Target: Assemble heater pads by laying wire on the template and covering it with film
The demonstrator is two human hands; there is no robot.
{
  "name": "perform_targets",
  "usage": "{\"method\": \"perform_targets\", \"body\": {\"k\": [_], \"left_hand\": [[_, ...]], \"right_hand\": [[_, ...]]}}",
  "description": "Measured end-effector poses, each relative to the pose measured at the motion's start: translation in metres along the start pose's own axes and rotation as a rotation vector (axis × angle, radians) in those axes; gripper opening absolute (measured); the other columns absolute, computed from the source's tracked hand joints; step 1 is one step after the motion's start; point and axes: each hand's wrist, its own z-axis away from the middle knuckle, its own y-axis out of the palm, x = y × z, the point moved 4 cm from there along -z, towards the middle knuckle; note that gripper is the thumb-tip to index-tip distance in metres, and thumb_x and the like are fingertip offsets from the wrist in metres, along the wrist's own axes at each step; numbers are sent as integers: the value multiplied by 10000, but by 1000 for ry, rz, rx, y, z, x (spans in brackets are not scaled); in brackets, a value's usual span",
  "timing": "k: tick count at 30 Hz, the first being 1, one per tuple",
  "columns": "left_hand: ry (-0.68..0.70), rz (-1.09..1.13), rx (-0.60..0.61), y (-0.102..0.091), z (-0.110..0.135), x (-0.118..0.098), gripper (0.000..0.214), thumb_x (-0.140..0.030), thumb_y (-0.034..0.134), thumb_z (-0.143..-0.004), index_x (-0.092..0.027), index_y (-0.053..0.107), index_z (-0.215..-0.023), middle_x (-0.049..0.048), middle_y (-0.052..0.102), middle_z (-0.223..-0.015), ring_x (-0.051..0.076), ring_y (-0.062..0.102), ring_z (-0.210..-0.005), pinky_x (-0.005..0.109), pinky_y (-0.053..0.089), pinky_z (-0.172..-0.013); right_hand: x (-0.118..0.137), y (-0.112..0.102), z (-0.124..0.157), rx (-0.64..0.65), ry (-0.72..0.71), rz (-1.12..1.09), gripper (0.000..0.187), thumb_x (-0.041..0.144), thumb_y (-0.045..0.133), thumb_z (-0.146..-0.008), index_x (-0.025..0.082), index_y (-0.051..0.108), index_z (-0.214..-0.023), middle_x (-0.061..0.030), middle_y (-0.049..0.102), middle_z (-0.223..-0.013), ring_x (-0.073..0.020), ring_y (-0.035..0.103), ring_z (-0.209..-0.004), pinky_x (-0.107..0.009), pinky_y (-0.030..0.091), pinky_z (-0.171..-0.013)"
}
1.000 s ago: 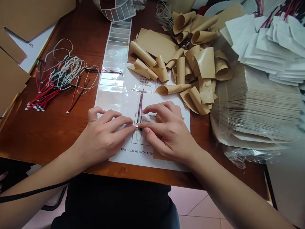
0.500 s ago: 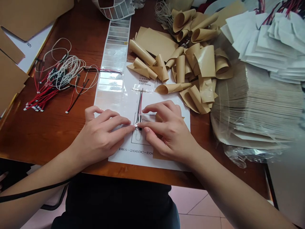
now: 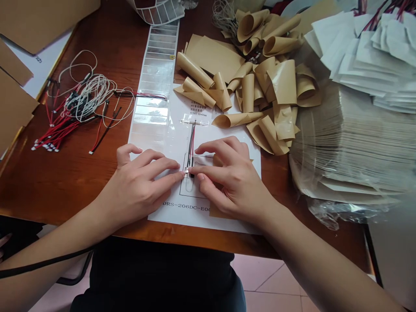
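Observation:
A printed white sheet (image 3: 162,213) with a line drawing lies at the table's front edge. On it rests a wire harness (image 3: 191,145) with red and black wires, running down from a strip of clear tape (image 3: 194,123) to a small white connector (image 3: 187,171). My left hand (image 3: 143,180) lies low over the sheet, fingers stretched out, one fingertip at the connector's left side. From the right, my right hand (image 3: 227,173) touches the same spot with its index fingertip, thumb apart and other fingers loosely bent. Under my right hand is a piece of brown paper (image 3: 219,211), partly hidden.
A tangled bundle of wire harnesses (image 3: 87,104) lies left. A label strip (image 3: 156,78) runs back to its roll (image 3: 159,13). Rolled brown papers (image 3: 248,93) crowd behind the sheet. Stacked white bags (image 3: 360,147) fill the right; cardboard boxes (image 3: 42,17) stand far left.
Both hands stay at the connector with almost the same finger positions. The whole view has shifted very slightly.

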Motion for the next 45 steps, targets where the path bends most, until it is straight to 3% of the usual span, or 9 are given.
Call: {"method": "perform_targets", "body": {"k": [9, 13, 20, 27, 36, 45], "left_hand": [[-56, 42, 1, 3, 0, 0, 222, -104, 597, -940, -201, 693, -1116, 1, 796, -1077, 226, 682, -945, 467, 304, -898], [-61, -3, 32, 5, 0, 0, 271, -129, 586, -959, -221, 684, -1195, 21, 780, -1118, 237, 669, -975, 456, 309, -896], [-45, -43, 7, 5, -2, -2, 239, -133, 557, -1000, -233, 703, -1160, 19, 786, -1126, 232, 681, -958, 461, 316, -894], [-50, 49, -18, 4, 2, 0, 286, -106, 581, -968, -226, 668, -1213, 19, 788, -1200, 223, 715, -986, 480, 345, -935], [4, 94, -50, 6, 3, -6, 240, -96, 586, -974, -210, 690, -1157, -2, 802, -1168, 207, 726, -1018, 473, 363, -981], [7, 77, -60, 6, 3, -4, 231, -103, 527, -996, -197, 694, -1126, 30, 796, -1176, 203, 698, -998, 420, 372, -916]], "right_hand": [[2, -1, 0, -26, -24, 22, 280, 205, 537, -964, 187, 801, -872, -132, 692, -1149, -297, 556, -1022, -498, 436, -847], [3, -1, 0, 14, -38, 61, 294, 229, 525, -993, 187, 792, -880, -122, 691, -1173, -302, 555, -1051, -494, 411, -865], [2, -1, 0, 64, -36, 62, 307, 264, 496, -1026, 203, 791, -968, -120, 672, -1217, -288, 539, -1067, -472, 379, -869], [3, -4, 2, 46, -27, 53, 315, 252, 501, -1009, 201, 792, -900, -114, 669, -1195, -286, 538, -1077, -463, 367, -854], [9, -4, 1, 95, -94, 36, 303, 232, 525, -977, 213, 785, -823, -108, 673, -1155, -282, 529, -1068, -466, 363, -859], [9, -2, 0, 111, -42, 10, 330, 237, 511, -990, 210, 792, -819, -115, 675, -1151, -285, 539, -1078, -471, 366, -857]]}}
